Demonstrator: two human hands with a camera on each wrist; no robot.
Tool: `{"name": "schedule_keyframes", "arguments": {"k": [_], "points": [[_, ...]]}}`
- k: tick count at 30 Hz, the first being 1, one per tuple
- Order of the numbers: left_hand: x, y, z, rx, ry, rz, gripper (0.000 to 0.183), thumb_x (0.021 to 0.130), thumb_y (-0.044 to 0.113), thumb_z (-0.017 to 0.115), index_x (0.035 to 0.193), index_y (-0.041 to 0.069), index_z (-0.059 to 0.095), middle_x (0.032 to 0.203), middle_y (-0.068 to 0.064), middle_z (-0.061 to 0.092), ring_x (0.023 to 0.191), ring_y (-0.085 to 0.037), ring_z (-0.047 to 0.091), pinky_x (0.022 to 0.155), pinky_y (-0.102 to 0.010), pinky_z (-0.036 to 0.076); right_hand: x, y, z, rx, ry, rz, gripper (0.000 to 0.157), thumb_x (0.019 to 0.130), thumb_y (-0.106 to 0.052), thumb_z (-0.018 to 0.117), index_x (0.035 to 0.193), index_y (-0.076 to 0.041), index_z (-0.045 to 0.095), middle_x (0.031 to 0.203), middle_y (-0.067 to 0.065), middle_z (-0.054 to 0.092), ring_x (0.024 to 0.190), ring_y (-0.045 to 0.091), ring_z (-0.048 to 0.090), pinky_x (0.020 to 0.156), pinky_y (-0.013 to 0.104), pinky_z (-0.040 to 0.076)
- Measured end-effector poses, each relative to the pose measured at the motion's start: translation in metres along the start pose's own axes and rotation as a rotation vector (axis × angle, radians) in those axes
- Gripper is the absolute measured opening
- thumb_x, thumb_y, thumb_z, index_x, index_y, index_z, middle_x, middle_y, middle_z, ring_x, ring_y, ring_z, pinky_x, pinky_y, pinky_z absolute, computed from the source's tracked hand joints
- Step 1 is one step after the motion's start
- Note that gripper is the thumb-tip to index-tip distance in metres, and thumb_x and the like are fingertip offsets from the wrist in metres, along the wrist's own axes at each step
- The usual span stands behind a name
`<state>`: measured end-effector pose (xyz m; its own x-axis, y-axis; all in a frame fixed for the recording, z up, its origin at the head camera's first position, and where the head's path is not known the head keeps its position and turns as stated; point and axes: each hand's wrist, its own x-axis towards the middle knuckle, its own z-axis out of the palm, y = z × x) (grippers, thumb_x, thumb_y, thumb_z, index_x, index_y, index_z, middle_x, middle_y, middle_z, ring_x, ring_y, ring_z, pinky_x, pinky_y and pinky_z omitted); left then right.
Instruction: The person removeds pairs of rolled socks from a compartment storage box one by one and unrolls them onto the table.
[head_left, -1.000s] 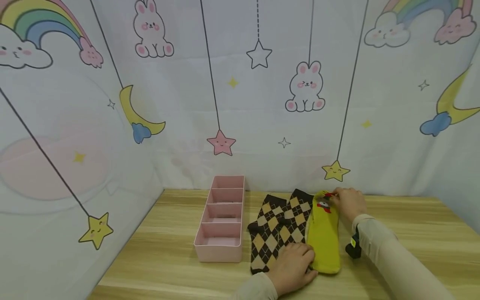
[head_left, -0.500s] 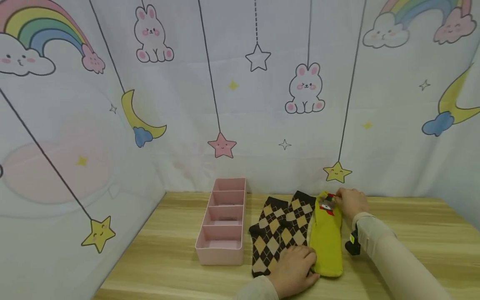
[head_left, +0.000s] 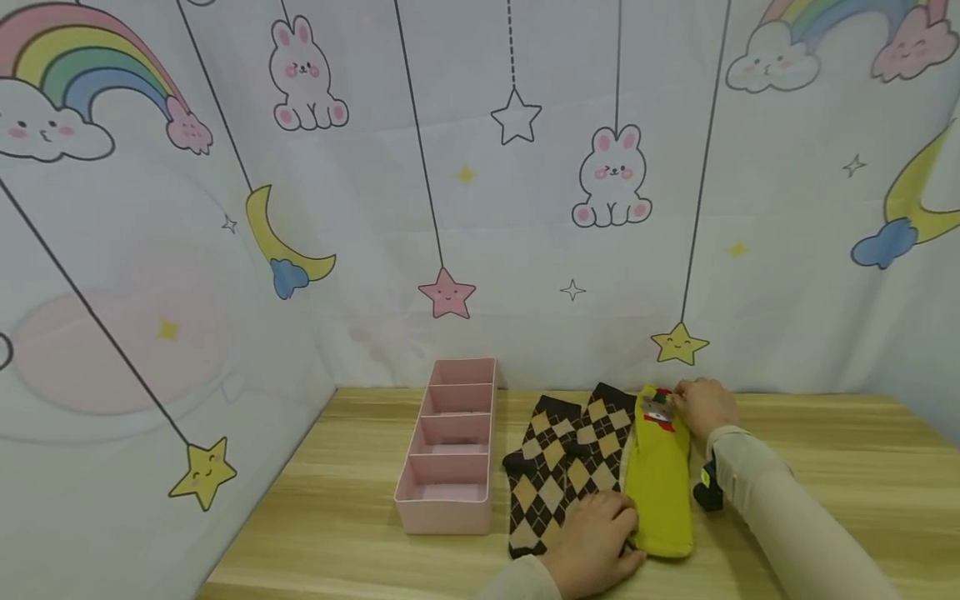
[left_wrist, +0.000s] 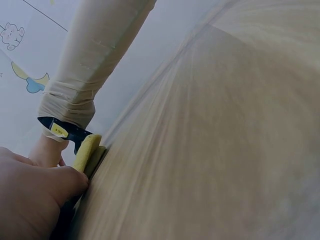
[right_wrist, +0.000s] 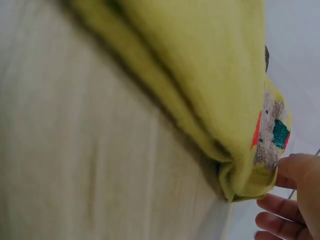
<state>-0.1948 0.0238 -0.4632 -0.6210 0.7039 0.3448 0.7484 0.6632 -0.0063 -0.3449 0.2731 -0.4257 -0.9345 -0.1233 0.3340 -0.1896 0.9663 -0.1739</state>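
A yellow sock [head_left: 657,500] with an animal-face patch lies lengthwise on the table, cuff toward the back wall. My right hand [head_left: 708,407] pinches the right corner of its cuff; in the right wrist view, the thumb and finger meet at the cuff's edge beside the patch. To its left lie two argyle socks, a left one [head_left: 536,500] and a right one [head_left: 600,425], in black, tan and cream. My left hand [head_left: 596,542] rests over the lower end of the right argyle sock, hiding its toe. In the left wrist view, the left thumb [left_wrist: 70,182] touches the yellow sock's edge.
A pink organizer box [head_left: 446,517] with several compartments in a row stands left of the socks. The wooden table [head_left: 322,500] ends at a white fabric backdrop [head_left: 525,342] printed with rabbits, stars and moons.
The yellow sock's cuff now lies flatter, with its patch showing more fully. My right hand stays at the cuff and the left stays on the socks. The head view has shifted slightly.
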Motion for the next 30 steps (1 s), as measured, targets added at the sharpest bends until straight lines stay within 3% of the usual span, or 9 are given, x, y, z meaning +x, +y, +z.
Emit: {"name": "schedule_keyframes", "arguments": {"k": [5, 16, 26, 30], "points": [[-0.001, 0.001, 0.001, 0.005, 0.036, -0.001, 0.021, 0.089, 0.045, 0.063, 0.091, 0.025, 0.058, 0.114, 0.008, 0.057, 0.106, -0.005, 0.053, 0.088, -0.021, 0.045, 0.0, 0.004, 0.004, 0.018, -0.019, -0.012, 0.027, 0.094, -0.017, 0.054, 0.101, 0.005, 0.069, 0.093, 0.025, 0.067, 0.086, 0.042, 0.061, 0.083, 0.055, 0.05], [-0.001, -0.001, 0.001, 0.003, 0.072, -0.008, 0.023, 0.088, 0.044, 0.065, 0.097, 0.024, 0.062, 0.111, 0.007, 0.056, 0.103, -0.006, 0.052, 0.09, -0.023, 0.046, 0.0, 0.009, -0.004, 0.076, -0.048, 0.057, 0.036, 0.095, -0.022, 0.05, 0.111, 0.008, 0.061, 0.104, 0.033, 0.061, 0.095, 0.048, 0.058, 0.084, 0.058, 0.049], [0.0, 0.0, -0.002, 0.01, 0.096, -0.014, 0.027, 0.085, 0.045, 0.068, 0.1, 0.024, 0.061, 0.106, 0.008, 0.055, 0.099, -0.005, 0.051, 0.089, -0.021, 0.045, -0.002, 0.011, -0.009, 0.082, -0.071, 0.053, 0.029, 0.093, -0.02, 0.057, 0.1, 0.008, 0.063, 0.087, 0.022, 0.065, 0.074, 0.03, 0.061, 0.066, 0.045, 0.053], [0.0, 0.001, -0.001, -0.011, 0.088, -0.018, 0.027, 0.085, 0.045, 0.069, 0.1, 0.024, 0.061, 0.102, 0.009, 0.055, 0.094, -0.004, 0.05, 0.084, -0.018, 0.043, -0.004, 0.011, -0.008, 0.097, -0.098, 0.048, 0.027, 0.091, -0.019, 0.058, 0.096, 0.007, 0.063, 0.084, 0.02, 0.067, 0.071, 0.027, 0.062, 0.066, 0.044, 0.052]]}}
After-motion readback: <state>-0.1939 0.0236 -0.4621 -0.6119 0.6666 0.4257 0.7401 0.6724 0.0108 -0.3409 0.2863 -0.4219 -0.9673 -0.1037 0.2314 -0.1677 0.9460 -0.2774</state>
